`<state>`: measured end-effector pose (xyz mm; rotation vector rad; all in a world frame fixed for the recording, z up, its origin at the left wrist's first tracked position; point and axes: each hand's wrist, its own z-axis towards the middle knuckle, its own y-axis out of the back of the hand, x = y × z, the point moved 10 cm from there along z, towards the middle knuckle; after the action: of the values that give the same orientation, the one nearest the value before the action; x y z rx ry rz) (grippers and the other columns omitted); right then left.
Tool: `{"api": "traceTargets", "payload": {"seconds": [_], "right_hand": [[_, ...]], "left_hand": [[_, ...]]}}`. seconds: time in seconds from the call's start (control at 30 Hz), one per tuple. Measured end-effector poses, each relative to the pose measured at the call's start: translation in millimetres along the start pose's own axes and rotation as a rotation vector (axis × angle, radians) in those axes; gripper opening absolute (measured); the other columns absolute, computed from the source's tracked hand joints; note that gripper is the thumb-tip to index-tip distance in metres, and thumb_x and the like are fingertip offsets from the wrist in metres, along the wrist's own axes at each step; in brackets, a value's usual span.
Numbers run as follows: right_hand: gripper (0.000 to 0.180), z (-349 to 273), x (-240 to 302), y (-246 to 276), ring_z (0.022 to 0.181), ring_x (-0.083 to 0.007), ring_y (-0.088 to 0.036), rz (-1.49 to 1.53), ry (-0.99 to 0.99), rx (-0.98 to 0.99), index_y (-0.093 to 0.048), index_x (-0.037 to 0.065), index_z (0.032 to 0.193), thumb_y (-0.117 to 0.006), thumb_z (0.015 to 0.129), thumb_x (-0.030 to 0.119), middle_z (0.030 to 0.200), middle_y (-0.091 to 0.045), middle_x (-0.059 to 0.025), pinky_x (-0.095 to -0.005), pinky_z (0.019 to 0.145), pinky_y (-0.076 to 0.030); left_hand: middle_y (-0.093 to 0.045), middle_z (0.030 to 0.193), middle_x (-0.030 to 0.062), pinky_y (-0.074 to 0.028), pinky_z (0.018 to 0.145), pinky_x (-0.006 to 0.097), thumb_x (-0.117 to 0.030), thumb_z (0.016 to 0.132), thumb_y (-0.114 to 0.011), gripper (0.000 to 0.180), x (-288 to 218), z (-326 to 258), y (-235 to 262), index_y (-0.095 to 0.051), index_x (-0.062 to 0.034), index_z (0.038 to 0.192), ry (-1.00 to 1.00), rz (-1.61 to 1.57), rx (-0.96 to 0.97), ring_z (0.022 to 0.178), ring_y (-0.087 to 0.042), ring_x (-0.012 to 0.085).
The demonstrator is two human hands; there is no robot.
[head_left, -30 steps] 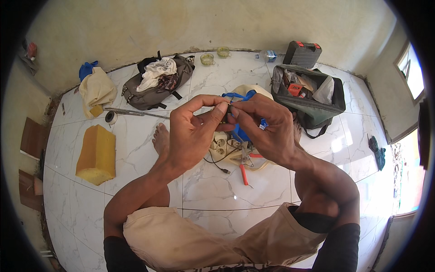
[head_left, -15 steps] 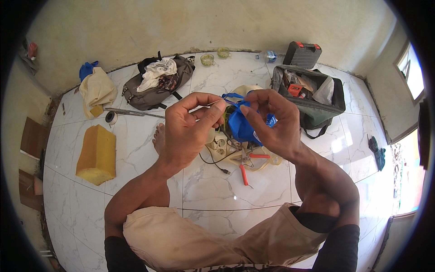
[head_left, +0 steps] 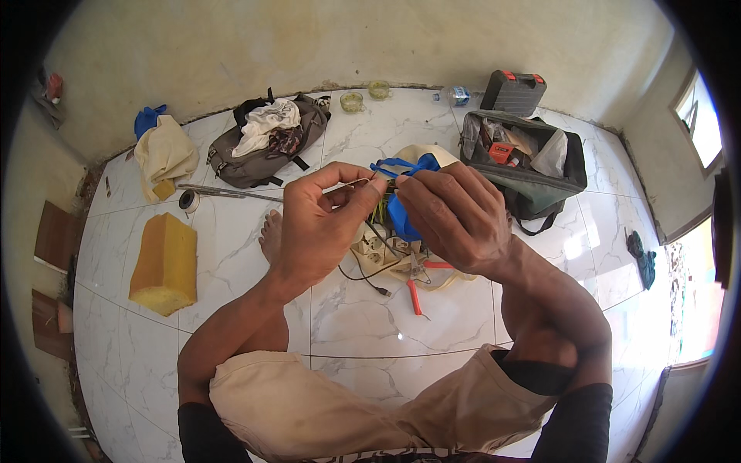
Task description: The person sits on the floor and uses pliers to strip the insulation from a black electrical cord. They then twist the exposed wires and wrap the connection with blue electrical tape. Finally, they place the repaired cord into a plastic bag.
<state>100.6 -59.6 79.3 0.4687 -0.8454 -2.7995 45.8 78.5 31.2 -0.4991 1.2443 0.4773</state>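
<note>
My left hand (head_left: 316, 228) is closed in a pinch on a thin pale wire (head_left: 351, 183) that runs across its fingers. Close beside it, my right hand (head_left: 463, 212) has its thumb and fingertips pressed together near the wire's end; what lies between them is too small to make out. Below and behind the hands, partly hidden, is a blue bag (head_left: 401, 221) with blue straps. Pale socket outlets (head_left: 372, 243), a black cable (head_left: 359, 276) and red-handled pliers (head_left: 414, 297) lie on the floor under the hands.
A yellow foam block (head_left: 164, 262), a tape roll (head_left: 188, 201) and metal rods (head_left: 224, 190) lie to the left. Farther back are a grey backpack (head_left: 231, 166), glass cups (head_left: 352, 102), a plastic bottle (head_left: 457, 96), an open tool bag (head_left: 532, 181) and a black case (head_left: 513, 94).
My right hand has turned over and moved slightly left, its fingertips closing in toward the left hand's pinch. The left hand has barely moved. More of the blue bag is covered.
</note>
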Motion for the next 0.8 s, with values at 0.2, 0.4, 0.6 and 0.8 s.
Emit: {"api": "traceTargets", "payload": {"seconds": [0.2, 0.4, 0.6, 0.8], "right_hand": [[0.048, 1, 3, -2, 0.083, -0.0252, -0.062, 0.004, 0.004, 0.044, -0.062, -0.004, 0.109, -0.071, 0.063, 0.008, 0.096, -0.061, -0.0114, -0.0365, 0.069, -0.053], [0.028, 1, -11, -9, 0.075, -0.0225, -0.061, 0.189, -0.17, 0.069, -0.063, -0.003, 0.1, -0.07, 0.074, 0.005, 0.089, -0.063, -0.0099, -0.0341, 0.063, -0.052], [0.014, -37, -44, -55, 0.065, -0.008, -0.057, 1.002, -1.143, 0.304, -0.066, -0.005, 0.099, -0.065, 0.091, 0.006, 0.082, -0.067, -0.0045, -0.0261, 0.055, -0.047], [0.017, -41, -49, -56, 0.063, -0.0085, -0.056, 1.093, -1.188, 0.279, -0.068, -0.003, 0.1, -0.065, 0.089, 0.01, 0.078, -0.067, -0.0074, -0.0262, 0.055, -0.046]], "left_hand": [[-0.065, 0.078, 0.0012, -0.04, 0.053, 0.015, -0.008, 0.091, -0.069, 0.015, 2, -2, 0, -0.067, 0.005, 0.098, 0.01, 0.04, 0.003, 0.066, -0.054, 0.0006], [-0.065, 0.08, 0.0004, -0.042, 0.057, 0.016, -0.007, 0.09, -0.069, 0.012, 4, -1, 0, -0.068, 0.0036, 0.097, 0.009, 0.061, -0.002, 0.069, -0.055, 0.0015], [-0.064, 0.083, 0.0011, -0.044, 0.061, 0.018, -0.003, 0.09, -0.069, 0.009, 2, -2, 1, -0.068, 0.004, 0.096, -0.059, 0.142, -0.017, 0.074, -0.056, 0.0032], [-0.062, 0.077, 0.0003, -0.041, 0.059, 0.018, -0.007, 0.09, -0.07, 0.012, 9, -1, 2, -0.068, 0.0042, 0.096, 0.024, 0.118, -0.023, 0.068, -0.053, 0.0031]]}}
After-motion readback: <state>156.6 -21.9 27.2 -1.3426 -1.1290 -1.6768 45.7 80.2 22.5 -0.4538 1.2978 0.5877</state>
